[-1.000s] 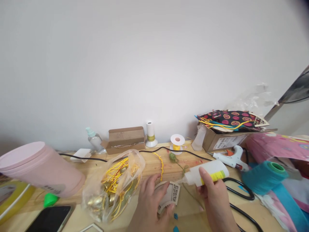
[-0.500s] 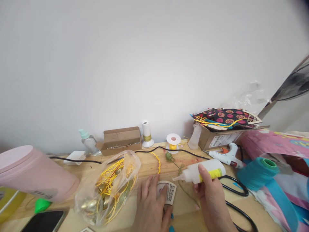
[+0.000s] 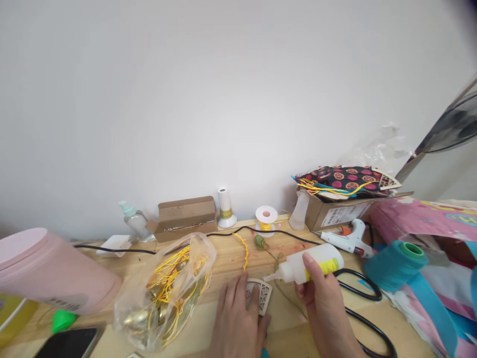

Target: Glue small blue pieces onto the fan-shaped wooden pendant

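My left hand lies palm down with its fingers extended over a small fan-shaped wooden piece with cut-out lattice along its edge. Much of that piece is covered by the fingers. A twisted yellow cord runs down to the fingertips; its lower end is hidden there. My right hand is wrapped round a white squeeze bottle with a yellow label, which looks like a glue bottle. It is tipped sideways, and its narrow nozzle points left, close to the lattice edge. Whether the nozzle touches the wood I cannot tell.
Left of my hands lies a clear plastic bag of yellow cords and brass bells. A glue gun, a black cable and a teal thread cone are on the right. A pink container leans in from the left.
My left hand and the wooden piece have shifted slightly right, nearer the bottle's nozzle. My right hand keeps hold of the bottle, and the view has moved a little.
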Motion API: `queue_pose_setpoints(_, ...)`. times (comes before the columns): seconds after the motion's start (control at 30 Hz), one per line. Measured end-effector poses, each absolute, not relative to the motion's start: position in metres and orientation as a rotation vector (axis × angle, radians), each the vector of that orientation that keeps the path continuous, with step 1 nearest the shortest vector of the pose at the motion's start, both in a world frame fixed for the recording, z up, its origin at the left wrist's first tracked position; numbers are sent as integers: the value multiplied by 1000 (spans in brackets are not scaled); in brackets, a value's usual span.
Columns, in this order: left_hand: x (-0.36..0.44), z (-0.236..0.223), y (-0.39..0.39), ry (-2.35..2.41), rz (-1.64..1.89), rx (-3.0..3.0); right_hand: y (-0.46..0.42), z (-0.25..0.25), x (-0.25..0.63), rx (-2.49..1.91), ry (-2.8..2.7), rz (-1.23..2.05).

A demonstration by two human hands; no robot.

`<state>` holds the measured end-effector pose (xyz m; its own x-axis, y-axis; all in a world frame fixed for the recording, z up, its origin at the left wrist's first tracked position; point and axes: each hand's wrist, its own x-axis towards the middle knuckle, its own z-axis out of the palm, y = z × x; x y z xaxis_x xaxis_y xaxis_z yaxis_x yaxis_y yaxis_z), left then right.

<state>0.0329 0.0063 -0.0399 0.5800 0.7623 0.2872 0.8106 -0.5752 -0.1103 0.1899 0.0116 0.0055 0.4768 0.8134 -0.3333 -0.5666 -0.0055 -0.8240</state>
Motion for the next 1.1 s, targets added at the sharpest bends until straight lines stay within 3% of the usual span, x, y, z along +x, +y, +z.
queue_pose_setpoints(0.23, 51, -26, -2, -1646, -290, -2490, 12, 7, 189, -1117, -267, 1111)
queue_pose_setpoints(0.6, 44, -27, 2, -1800, -337, -2649, 13, 1, 192, -1100, -271, 1122)
queue_pose_setpoints(1.1, 46, -27, -2, -1724, -400, -2562, 12, 1, 192, -1067, -279, 1136)
